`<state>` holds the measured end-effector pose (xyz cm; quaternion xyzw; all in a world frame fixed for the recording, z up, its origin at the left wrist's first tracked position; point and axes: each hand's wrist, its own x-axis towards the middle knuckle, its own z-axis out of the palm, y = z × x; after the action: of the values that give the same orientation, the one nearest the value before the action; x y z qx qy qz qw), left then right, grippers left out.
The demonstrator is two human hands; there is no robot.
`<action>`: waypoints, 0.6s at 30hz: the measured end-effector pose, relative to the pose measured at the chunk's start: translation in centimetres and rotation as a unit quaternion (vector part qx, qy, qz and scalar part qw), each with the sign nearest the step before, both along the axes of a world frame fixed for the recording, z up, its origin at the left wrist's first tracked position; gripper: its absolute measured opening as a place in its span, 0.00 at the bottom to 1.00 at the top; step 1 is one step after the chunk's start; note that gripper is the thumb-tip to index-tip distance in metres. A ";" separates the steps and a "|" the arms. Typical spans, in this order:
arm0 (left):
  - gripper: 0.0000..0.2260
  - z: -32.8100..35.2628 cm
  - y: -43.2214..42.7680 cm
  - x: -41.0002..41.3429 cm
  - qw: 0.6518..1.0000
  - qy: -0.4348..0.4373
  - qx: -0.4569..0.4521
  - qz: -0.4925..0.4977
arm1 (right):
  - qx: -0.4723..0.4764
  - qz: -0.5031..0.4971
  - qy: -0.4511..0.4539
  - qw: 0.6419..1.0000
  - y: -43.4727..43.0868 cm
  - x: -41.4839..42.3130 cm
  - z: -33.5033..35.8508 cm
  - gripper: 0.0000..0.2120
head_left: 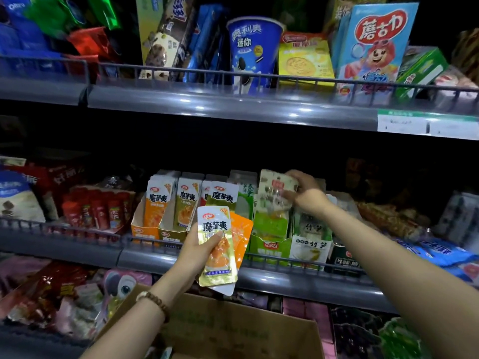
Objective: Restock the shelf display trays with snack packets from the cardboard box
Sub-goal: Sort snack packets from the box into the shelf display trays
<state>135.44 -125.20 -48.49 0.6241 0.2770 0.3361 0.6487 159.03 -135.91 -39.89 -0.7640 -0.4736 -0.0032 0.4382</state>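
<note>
**Blur, Overlap and a Cropped Box**

Behind the gold packet point(217, 244), an orange packet point(242, 238) shows only its right edge. How many more the left hand point(198, 251) holds cannot be told. Up and right of it, the right hand point(307, 193) grips a pale packet point(274, 187), its print blurred. Below it, the cardboard box point(233, 330) is cut off by the bottom edge. Far up-right, the price label point(425, 125) is illegible.

gold-and-white packet point(217, 244), green tray point(269, 251)
</note>
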 end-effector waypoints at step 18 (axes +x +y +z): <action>0.09 -1.9 -1.8 -4.2 0.993 -0.073 -0.029 0.088 | 0.030 0.099 0.429 0.898 0.6 -16.0 -6.6 0.10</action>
<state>131.22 -126.95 -50.36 0.5518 0.2925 0.4281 0.6532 143.03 -135.28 -46.52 -0.6272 -0.3126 0.3535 0.6196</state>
